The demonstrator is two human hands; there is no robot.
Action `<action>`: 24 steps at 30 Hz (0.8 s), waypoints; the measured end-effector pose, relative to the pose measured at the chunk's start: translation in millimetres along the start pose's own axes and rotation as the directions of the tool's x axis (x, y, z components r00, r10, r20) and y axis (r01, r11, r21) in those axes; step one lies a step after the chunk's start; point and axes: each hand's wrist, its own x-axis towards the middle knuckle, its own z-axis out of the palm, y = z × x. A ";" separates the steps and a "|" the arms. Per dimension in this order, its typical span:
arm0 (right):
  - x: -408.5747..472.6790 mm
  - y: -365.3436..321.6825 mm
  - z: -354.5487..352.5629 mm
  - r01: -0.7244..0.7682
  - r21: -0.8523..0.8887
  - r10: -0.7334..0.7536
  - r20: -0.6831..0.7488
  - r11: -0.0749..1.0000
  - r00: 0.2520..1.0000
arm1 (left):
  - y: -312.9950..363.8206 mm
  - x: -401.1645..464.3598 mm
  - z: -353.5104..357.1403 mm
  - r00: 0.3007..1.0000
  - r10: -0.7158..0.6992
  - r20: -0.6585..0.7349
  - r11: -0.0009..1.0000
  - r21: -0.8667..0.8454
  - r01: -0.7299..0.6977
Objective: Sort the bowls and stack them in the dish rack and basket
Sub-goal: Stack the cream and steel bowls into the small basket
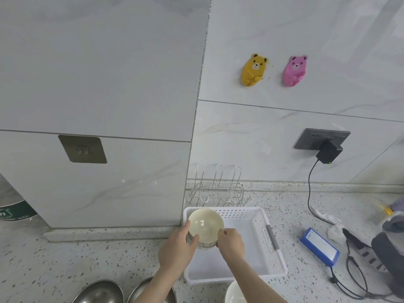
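Note:
A cream bowl point(205, 224) tops a short stack of bowls held over the left part of the white plastic basket point(258, 256). My left hand point(177, 250) grips the stack's left side, thumb over the rim. My right hand point(230, 241) grips its right side. A wire dish rack point(218, 193) stands behind the basket against the wall, with nothing in it. Two steel bowls point(100, 291) point(140, 290) lie at the bottom edge on the left. A white bowl point(235, 293) sits at the bottom edge, in front of the basket.
A tiled pillar point(98, 171) juts out left of the basket. A blue box point(319, 246), black cables point(354, 278) and a dark bag point(389, 254) crowd the counter's right side. A charger point(329, 154) hangs from the wall socket.

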 end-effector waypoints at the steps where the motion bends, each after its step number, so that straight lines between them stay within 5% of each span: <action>1: 0.3 -0.2 0.4 0.002 -0.007 -0.002 0.003 1.000 1.000 | -0.1 -0.2 0.4 1.000 -0.002 0.003 1.000 -0.002 0.002; 6: 1.1 1.3 -5.4 0.036 -0.002 -0.035 0.084 0.999 0.996 | -3.4 2.3 2.9 1.000 -0.001 0.030 0.999 -0.043 0.003; 11: -7.8 7.7 -25.0 0.077 0.096 -0.096 0.217 0.992 0.971 | -11.2 -2.2 -4.4 0.993 0.007 0.121 0.945 -0.325 0.033; 24: -79.4 59.9 -77.7 -0.009 0.529 -0.007 0.029 0.849 1.000 | -8.5 -90.7 5.3 0.979 0.039 0.199 0.884 -0.464 0.060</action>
